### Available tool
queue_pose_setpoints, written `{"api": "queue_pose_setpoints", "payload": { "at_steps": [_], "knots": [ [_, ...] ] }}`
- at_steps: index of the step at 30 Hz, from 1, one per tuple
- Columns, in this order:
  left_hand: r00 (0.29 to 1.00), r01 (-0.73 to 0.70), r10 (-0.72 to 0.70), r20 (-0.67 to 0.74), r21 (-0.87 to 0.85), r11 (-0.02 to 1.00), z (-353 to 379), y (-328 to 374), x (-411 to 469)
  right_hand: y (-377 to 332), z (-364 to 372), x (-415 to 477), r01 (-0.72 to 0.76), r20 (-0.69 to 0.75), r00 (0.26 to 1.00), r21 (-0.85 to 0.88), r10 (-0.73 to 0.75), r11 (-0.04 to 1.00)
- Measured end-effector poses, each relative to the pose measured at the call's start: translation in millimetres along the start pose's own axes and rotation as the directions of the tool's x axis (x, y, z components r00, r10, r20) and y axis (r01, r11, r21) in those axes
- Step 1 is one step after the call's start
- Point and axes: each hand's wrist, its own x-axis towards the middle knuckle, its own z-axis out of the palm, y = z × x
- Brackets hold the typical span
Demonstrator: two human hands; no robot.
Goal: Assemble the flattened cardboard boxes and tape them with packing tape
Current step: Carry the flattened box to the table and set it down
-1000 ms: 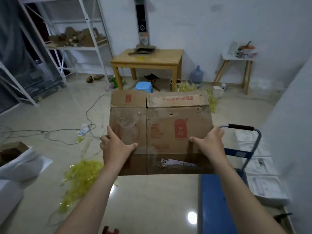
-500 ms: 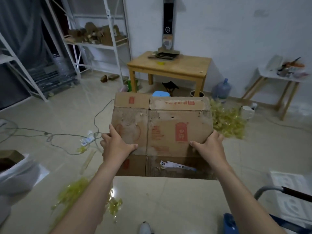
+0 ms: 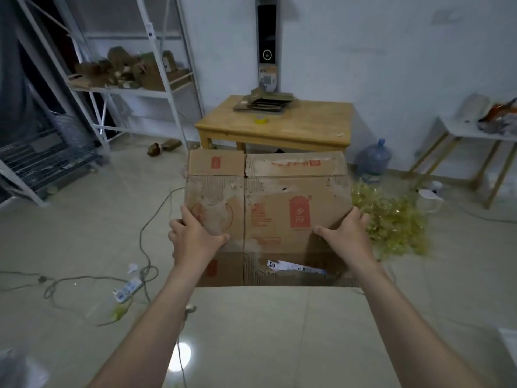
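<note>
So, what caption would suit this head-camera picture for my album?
A flattened cardboard box gripped at its side edges by left hand and right hand, before a wooden table bearing a tape roll.

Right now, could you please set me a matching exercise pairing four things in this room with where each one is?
Things:
1 cardboard box
2 tape roll
3 water jug
4 power strip

Places:
A on the floor, left of the box
B on the wooden table
C gripped by the left hand and right hand
D on the floor, right of the table

Pairs: 1-C, 2-B, 3-D, 4-A.
</note>
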Motion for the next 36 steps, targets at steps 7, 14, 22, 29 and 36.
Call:
{"api": "queue_pose_setpoints", "payload": {
  "at_steps": [7,14,22,29,36],
  "knots": [
    [1.0,-0.006,0.006,-0.007,0.002,1.0,68,48,198,-46,94,190,-0.011,0.007,1.0,-0.009,0.011,1.0],
    [0.997,0.022,-0.021,-0.071,0.024,0.999,90,104,396,-135,180,377,-0.016,0.078,0.997,0.005,0.016,1.0],
    [0.992,0.056,-0.053,-0.113,0.025,0.998,101,109,592,-226,296,531,0.013,0.147,0.989,-0.009,-0.012,1.0],
    [0.999,0.012,-0.01,-0.044,0.032,0.999,115,113,788,-300,414,653,-0.015,0.128,0.992,-0.002,0.015,1.0],
    [0.997,-0.074,0.073,0.024,0.048,0.996,119,152,979,-381,491,780,-0.106,0.074,0.992,0.004,0.105,0.994]
  ]
}}
